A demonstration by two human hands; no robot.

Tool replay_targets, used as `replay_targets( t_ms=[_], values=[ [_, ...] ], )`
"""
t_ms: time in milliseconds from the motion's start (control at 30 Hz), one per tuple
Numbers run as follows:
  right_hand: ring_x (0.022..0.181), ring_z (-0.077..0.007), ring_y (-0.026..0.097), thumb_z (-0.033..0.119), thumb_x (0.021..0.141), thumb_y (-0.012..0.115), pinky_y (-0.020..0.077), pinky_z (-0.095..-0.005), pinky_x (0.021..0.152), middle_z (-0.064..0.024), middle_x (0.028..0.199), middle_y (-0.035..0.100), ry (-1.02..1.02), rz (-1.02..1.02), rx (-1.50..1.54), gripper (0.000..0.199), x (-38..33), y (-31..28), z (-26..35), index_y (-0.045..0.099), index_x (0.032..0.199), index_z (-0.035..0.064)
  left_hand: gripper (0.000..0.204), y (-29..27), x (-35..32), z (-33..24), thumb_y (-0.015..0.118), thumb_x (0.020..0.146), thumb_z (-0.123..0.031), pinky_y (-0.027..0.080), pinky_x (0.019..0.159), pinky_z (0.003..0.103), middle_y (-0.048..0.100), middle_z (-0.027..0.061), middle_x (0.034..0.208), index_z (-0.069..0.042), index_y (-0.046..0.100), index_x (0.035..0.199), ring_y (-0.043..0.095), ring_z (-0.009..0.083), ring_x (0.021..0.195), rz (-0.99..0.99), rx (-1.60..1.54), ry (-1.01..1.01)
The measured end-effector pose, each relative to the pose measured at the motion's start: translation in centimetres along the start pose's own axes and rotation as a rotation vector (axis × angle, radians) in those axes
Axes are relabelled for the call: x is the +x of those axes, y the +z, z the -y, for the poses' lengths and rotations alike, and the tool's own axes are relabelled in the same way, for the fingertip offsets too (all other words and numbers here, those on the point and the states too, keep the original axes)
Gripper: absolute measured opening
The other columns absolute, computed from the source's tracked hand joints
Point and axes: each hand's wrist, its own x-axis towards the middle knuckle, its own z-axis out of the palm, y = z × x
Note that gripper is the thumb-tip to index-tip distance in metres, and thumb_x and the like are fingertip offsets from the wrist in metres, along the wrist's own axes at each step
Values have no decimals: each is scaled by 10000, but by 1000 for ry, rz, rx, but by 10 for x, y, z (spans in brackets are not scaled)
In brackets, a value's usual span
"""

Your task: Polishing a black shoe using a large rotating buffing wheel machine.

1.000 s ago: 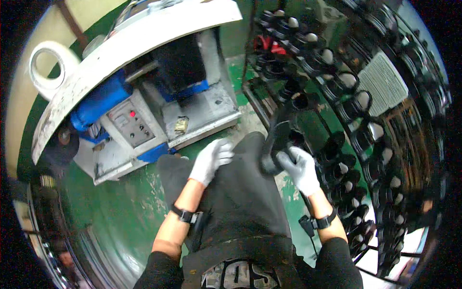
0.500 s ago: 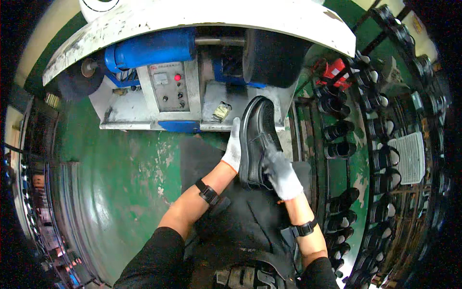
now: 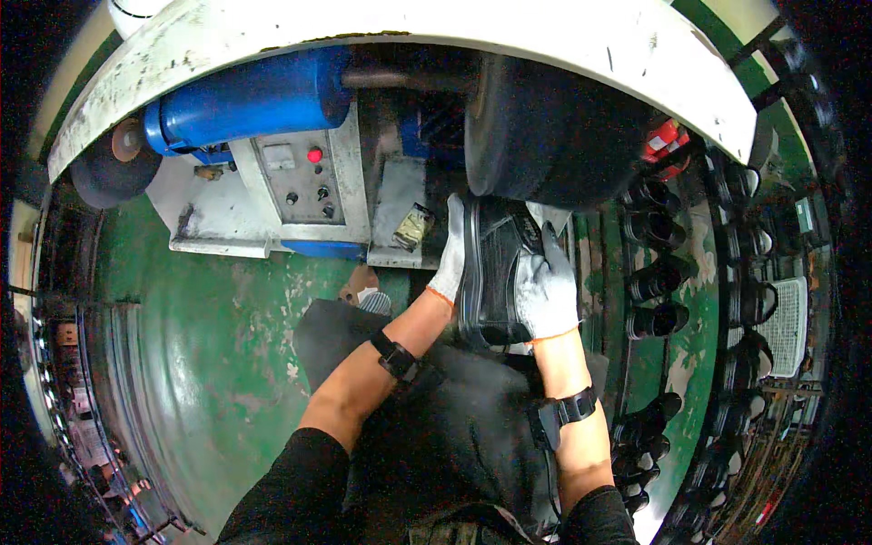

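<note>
A black leather shoe [image 3: 493, 277] is held between my two white-gloved hands, its toe pointing away from me. My left hand [image 3: 451, 250] presses along the sole's left side, fingers stretched upward and partly hidden behind the shoe. My right hand [image 3: 548, 295] grips the upper and heel area from the right; its fingertips look grey. The toe meets the lower edge of a large black wheel [image 3: 554, 136], which hides its tip. Whether the two touch, I cannot tell.
The white machine hood [image 3: 409, 27] arches over a blue motor [image 3: 254, 100] and a control panel [image 3: 295, 177] with a red button. A small crumpled packet [image 3: 413, 225] lies on the machine's ledge. Racks of black shoes [image 3: 656, 277] and a white basket [image 3: 787, 327] stand at right.
I have come closer to the machine, and the shoe's toe has reached the black wheel. My right hand has shifted from the heel further forward along the shoe's side.
</note>
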Motion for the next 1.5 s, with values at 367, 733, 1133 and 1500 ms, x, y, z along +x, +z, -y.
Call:
replay_targets(
  t_ms=[367, 733, 1133, 1500],
  values=[
    [832, -258, 598, 152, 876, 499, 473, -307, 811, -182, 988, 626, -442, -55, -2610, 201, 49, 17, 8, 593, 1000, 25, 766, 0, 32, -43, 437, 862, -652, 426, 960, 334, 530, 110, 1279, -39, 457, 1320, 548, 246, 1089, -335, 183, 102],
    [886, -291, 599, 151, 830, 552, 475, -340, 823, -161, 1012, 634, -651, -36, -2364, 239, 64, -22, 28, 607, 1031, 34, 586, 8, 46, -66, 426, 946, -490, 412, 973, 334, 513, 98, 1303, -41, 456, 1322, 518, 243, 1134, -250, 271, 215],
    [902, -353, 604, 258, 804, 576, 479, -413, 825, -181, 972, 649, -557, -162, -2564, 305, 58, -1, 5, 637, 983, 19, 500, 23, 24, -48, 409, 974, -393, 388, 997, 333, 525, 109, 1277, -57, 423, 1344, 526, 245, 1114, -346, 193, 123],
    [646, -332, 613, 252, 754, 543, 472, -482, 617, -131, 727, 641, -751, -84, -2695, 180, 63, 7, 6, 643, 777, 104, 778, -21, 31, -55, 396, 896, -626, 361, 987, 304, 509, 81, 1292, 7, 413, 1349, 482, 214, 1127, -495, 540, 136]
  ],
)
